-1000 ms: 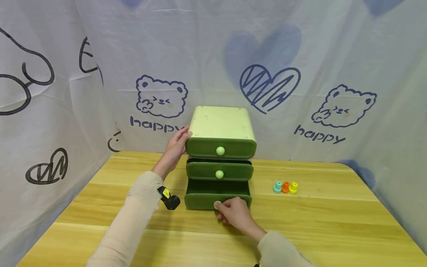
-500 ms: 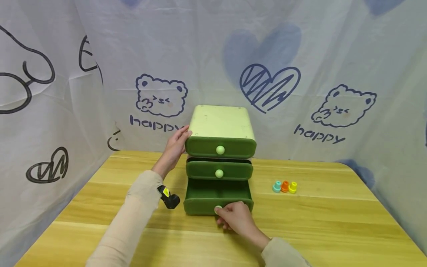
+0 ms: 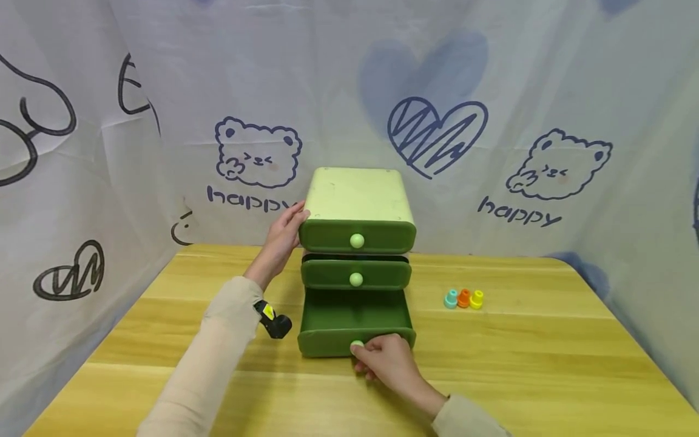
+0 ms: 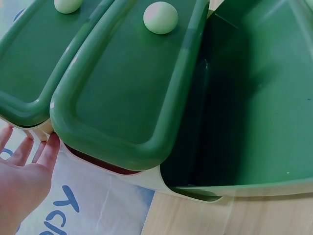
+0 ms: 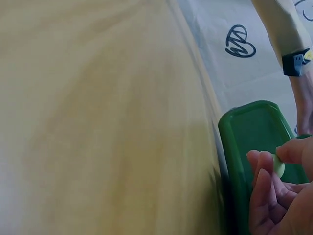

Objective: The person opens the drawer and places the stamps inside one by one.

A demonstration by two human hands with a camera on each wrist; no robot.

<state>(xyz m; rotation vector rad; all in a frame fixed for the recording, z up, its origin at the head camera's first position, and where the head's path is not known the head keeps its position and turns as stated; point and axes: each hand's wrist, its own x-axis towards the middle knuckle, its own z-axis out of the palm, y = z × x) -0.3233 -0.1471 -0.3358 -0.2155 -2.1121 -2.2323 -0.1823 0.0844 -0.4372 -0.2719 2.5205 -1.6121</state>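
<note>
A small cabinet with a pale green top [image 3: 357,194] and three dark green drawers stands at the back of the table. Its bottom drawer [image 3: 322,343] is pulled well out, and the inside [image 4: 274,122] that shows holds nothing I can see. My right hand [image 3: 390,364] pinches that drawer's round, light green knob [image 5: 279,166] between thumb and fingers. Against the cabinet's left side, near the top drawer [image 3: 327,237], rests my left hand [image 3: 281,240] with its fingers extended. The middle drawer [image 3: 327,274] sticks out slightly; the top one looks closed.
Right of the cabinet, three small pegs stand in a row on the wooden table [image 3: 519,358]: a light blue peg [image 3: 451,300], an orange peg [image 3: 463,298] and a yellow peg [image 3: 477,300]. A printed cloth [image 3: 338,79] hangs behind and at both sides.
The bottom drawer has slid further out toward me, with my right hand on its knob. My left hand stays against the cabinet's side. The head view has shifted slightly.
</note>
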